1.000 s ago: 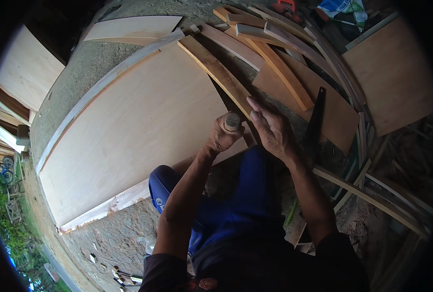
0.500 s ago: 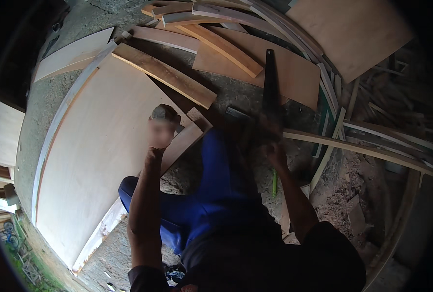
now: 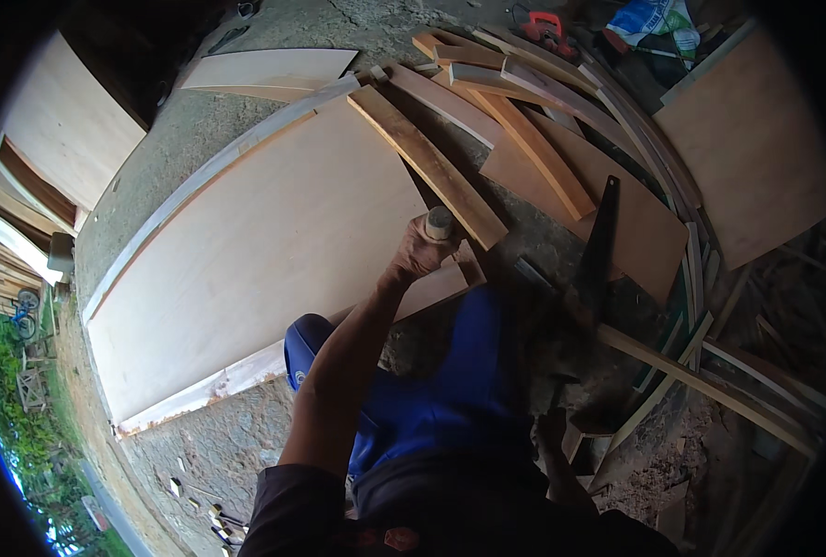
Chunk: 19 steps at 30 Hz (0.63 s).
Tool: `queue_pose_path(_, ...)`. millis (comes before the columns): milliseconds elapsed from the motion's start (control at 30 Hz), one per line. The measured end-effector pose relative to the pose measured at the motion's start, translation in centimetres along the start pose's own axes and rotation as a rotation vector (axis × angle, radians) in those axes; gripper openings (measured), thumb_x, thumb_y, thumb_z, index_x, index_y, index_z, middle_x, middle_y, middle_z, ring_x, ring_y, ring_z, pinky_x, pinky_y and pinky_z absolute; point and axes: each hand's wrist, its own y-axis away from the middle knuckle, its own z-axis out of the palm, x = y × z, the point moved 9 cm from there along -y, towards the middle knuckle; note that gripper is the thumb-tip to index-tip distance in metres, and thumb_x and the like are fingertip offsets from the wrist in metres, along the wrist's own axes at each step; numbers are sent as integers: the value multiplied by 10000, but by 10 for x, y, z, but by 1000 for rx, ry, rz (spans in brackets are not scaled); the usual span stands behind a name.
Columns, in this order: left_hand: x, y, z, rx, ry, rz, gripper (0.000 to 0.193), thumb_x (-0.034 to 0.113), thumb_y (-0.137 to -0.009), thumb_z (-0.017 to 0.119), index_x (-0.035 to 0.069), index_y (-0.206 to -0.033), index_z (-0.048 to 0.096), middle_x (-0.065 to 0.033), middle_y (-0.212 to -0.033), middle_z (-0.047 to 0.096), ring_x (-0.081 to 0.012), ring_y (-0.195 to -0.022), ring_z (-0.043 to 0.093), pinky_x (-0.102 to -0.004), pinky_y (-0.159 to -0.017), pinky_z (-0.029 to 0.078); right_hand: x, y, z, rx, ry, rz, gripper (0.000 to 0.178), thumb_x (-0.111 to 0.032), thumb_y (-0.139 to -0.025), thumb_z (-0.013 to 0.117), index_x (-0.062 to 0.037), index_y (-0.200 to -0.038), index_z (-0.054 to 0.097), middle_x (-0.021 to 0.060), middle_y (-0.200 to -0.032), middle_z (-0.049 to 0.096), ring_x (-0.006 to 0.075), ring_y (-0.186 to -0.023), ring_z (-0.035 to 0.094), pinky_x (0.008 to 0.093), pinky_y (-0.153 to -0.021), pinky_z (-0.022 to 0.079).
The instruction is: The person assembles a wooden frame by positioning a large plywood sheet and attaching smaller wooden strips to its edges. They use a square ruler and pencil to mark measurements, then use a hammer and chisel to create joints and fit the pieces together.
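Note:
My left hand is closed around a short round piece with a grey top; its kind is unclear. The hand is above the near right corner of a large pale plywood panel, which has wooden strips along its edges. Low on the right, in shadow, my right hand is closed around the handle of a dark tool with a crosswise head, like a hammer. A black handsaw lies ahead of that hand, its blade pointing away.
A loose board lies at the panel's right edge. Beyond it are stacked curved timbers and a brown sheet. A long batten runs to the right. A red power tool sits at the back. Wood shavings cover the right floor.
The view has swung left, so the scene sits further right. My right hand has drawn back from beside the saw toward my body and is on the dark tool. My left hand still grips the round piece.

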Motion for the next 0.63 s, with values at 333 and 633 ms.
queue_pose_path(333, -10, 4, -5, 28, -27, 136, 97, 52, -818, 715, 69, -861, 629, 16, -763, 634, -96, -694, 583, -288, -641, 517, -488, -38, -216, 268, -94, -988, 508, -53, -987, 576, 2, -1473, 439, 252, -1041, 646, 397, -937, 666, 451, -783, 534)
queue_pose_path(633, -10, 7, 0, 29, 9, 92, 471, 57, -800, 704, 102, -1266, 650, -46, -922, 677, -128, -860, 614, -300, -845, 521, -541, -64, -186, -219, 215, -859, 662, -74, -969, 614, -165, -1566, 344, 281, -1163, 651, 389, -970, 711, 410, -663, 560)
